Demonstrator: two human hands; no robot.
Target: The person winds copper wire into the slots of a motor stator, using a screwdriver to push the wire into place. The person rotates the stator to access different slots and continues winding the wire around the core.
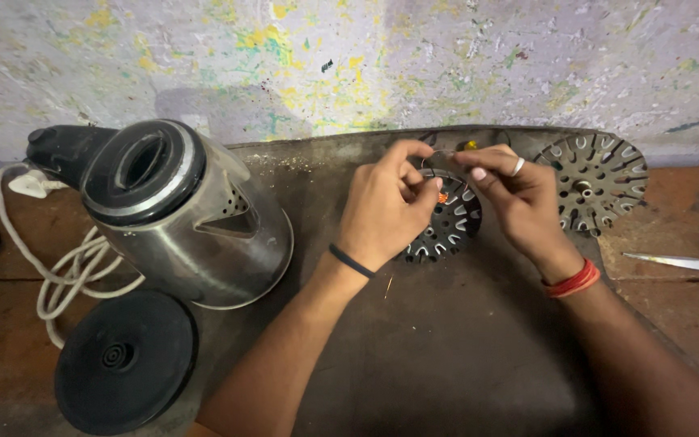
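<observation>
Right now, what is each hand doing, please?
Left hand: closed, pinching a thin wire above the slotted metal disc.
Right hand: closed, pinching the same wire.

Dim, warm light; sharp centre, wide-angle bending and darkening at the edges.

Your bare-armed left hand (pixel 382 212) wears a thin black wristband; your right hand (pixel 519 198) has a silver ring and red thread bracelets.

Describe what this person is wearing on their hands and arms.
Both forearms are bare, with no sleeves in view. The left hand has a thin black band at its wrist. The right hand wears a silver finger ring and red thread wristbands.
</observation>
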